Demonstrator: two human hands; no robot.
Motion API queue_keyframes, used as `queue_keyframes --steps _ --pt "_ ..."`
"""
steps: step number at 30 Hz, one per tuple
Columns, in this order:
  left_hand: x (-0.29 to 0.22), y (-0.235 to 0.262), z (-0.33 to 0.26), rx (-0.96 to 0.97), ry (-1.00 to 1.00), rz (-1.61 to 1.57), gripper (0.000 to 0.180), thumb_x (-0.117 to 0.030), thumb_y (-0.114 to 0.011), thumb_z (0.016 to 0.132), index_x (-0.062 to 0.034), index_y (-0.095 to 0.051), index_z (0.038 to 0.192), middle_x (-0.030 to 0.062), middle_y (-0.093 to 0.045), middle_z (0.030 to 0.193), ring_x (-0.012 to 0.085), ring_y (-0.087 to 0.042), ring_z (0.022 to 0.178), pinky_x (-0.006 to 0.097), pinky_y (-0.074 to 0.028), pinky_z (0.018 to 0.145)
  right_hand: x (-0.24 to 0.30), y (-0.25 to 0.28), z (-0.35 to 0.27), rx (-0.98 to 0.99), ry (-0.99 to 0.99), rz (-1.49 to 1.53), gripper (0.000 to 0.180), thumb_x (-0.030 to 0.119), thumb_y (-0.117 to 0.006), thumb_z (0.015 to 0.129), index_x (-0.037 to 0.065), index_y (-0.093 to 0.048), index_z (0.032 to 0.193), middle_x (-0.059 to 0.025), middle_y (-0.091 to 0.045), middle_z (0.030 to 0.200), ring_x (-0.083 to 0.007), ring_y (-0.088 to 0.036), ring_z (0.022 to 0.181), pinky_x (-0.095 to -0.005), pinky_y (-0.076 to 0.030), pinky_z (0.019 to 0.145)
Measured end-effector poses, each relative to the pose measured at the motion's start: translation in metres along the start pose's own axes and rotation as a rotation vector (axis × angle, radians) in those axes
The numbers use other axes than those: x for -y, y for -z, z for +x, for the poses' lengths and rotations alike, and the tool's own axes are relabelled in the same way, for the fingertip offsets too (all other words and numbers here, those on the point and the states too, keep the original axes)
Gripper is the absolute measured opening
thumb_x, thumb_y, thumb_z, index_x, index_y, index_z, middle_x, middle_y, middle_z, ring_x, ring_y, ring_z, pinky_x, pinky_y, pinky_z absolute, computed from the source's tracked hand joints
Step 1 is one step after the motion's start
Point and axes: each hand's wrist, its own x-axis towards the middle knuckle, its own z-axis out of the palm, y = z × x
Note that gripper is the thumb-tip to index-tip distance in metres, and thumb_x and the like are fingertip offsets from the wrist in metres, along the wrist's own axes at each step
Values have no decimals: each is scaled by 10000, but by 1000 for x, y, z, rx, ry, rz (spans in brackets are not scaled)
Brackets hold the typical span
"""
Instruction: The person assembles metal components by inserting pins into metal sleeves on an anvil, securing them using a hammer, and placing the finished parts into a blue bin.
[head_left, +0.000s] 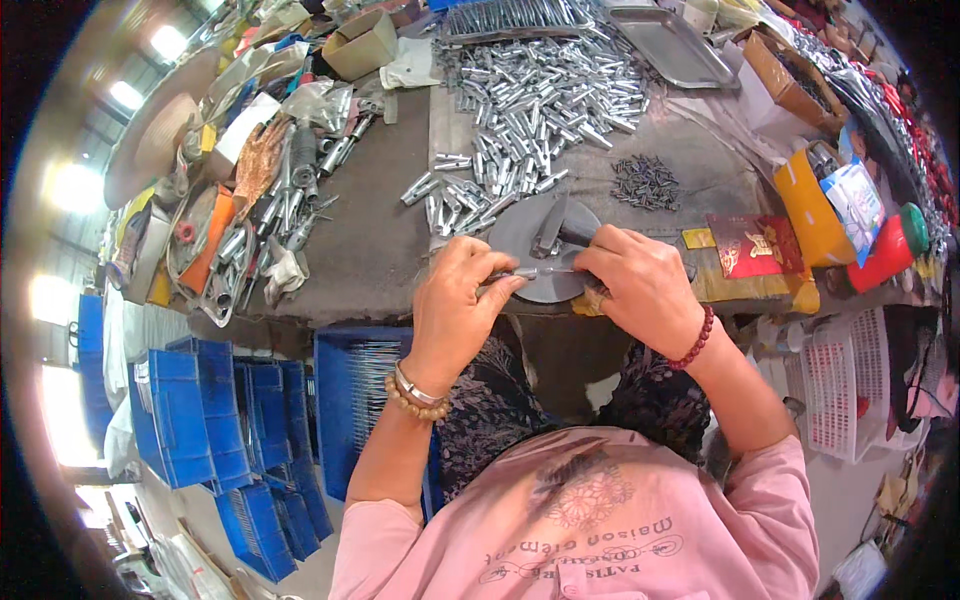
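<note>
Over a round grey disc (510, 236) at the table's front edge, my two hands meet. A slim silver metal rod (528, 273) is pinched between the thumb and fingers of my left hand (450, 305). My right hand (645, 290) is closed too, its fingertips at the rod's right end; what they grip there is too small to make out. A hammer-like metal tool (552, 228) rests on the disc, its right end close to my right fingers. Beyond the disc lies a big heap of short silver metal tubes (540, 105). Small black screw-like pieces (645, 182) form a pile to the right.
A metal tray (672, 48) lies at the far right of the heap. Tools and an orange glove (262, 165) clutter the left side. A red pouch (752, 246) and a red bottle (888, 248) are on the right. Blue bins (180, 415) stand below left, a white basket (835, 385) below right.
</note>
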Motion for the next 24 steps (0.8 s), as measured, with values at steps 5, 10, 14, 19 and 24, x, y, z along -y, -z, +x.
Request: queue_keyframes --steps 5,10,14,19,24 --pt "2 -1 4 -8 -89 23 154 -89 -838 843 -52 -805 989 74 -679 945 257 -668 897 371 -534 807 -1 0 3 9 69 -13 118 98 -738 805 95 -720 922 -80 -614 948 -295 -689 925 -431 -585 773" --pt "4 -3 3 -1 -80 38 142 -94 -839 839 -61 -812 975 69 -687 930 259 -665 900 373 -528 811 -2 -1 4 -10 128 -2 127 109 -749 788 100 -717 911 -69 -605 937 -280 -680 907 -418 -584 774" --pt "6 -7 2 -24 -125 39 146 -84 -842 836 -63 -815 978 66 -680 921 254 -656 880 366 -520 788 -4 -1 4 -2 152 -2 142 115 -762 774 102 -710 906 -60 -600 950 -267 -674 909 -408 -584 777" --pt "6 -15 2 -15 -115 -80 152 -49 -848 829 -49 -813 977 62 -655 902 230 -638 862 344 -505 776 -5 -5 3 -5 169 -2 186 76 -753 755 104 -728 936 -58 -611 959 -267 -677 901 -402 -583 758" --pt "2 -12 1 7 -43 -145 120 -90 -843 835 -43 -791 931 68 -633 875 248 -634 851 373 -502 760 -6 -4 -3 -124 142 79 222 87 -764 760 116 -736 978 -73 -630 953 -299 -690 892 -419 -589 767"
